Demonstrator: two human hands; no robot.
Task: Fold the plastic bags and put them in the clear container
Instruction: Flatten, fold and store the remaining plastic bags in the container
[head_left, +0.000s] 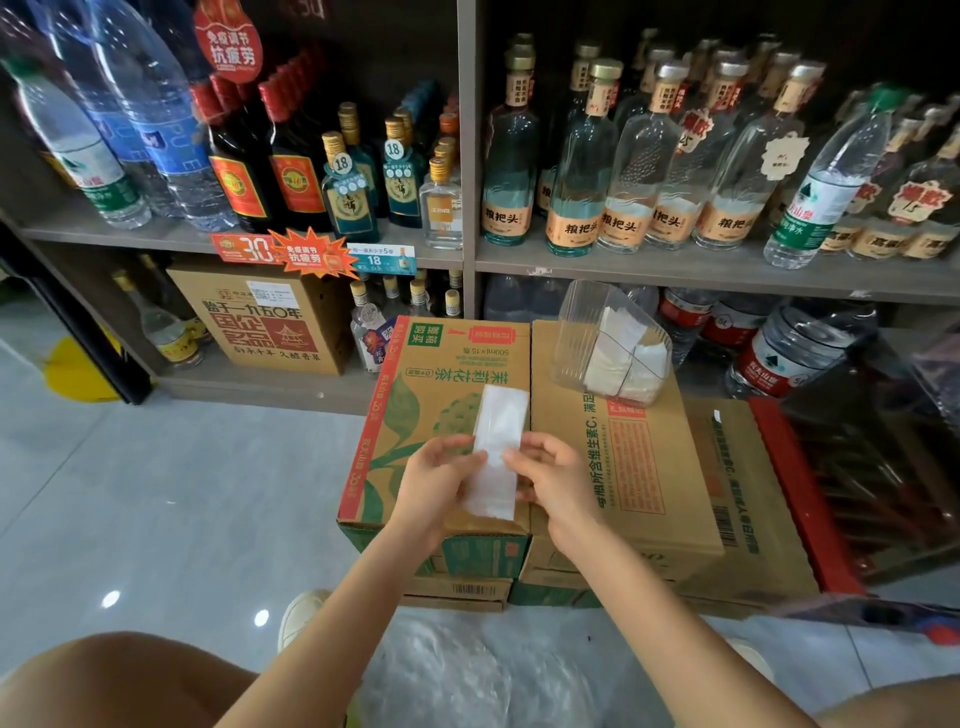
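One plastic bag (496, 441), folded into a long narrow strip, is held over the right part of a green-printed carton (415, 415), just beside the seam with a brown carton (649, 467). Its left edge is pinched by the left hand (441, 478) and its right edge by the right hand (550, 478), with the fingers curled onto the plastic. One clear container (587, 322) is set, tilted, on the far end of the brown carton, well apart from the hands; folded white bags (623, 358) are packed inside it, though their number cannot be told. A third carton (743, 493) is seen lower at the right. A heap of loose plastic (452, 670) is spread below the forearms. Two shelves (675, 267) crowded with bottles (509, 156) are ranged behind the cartons.
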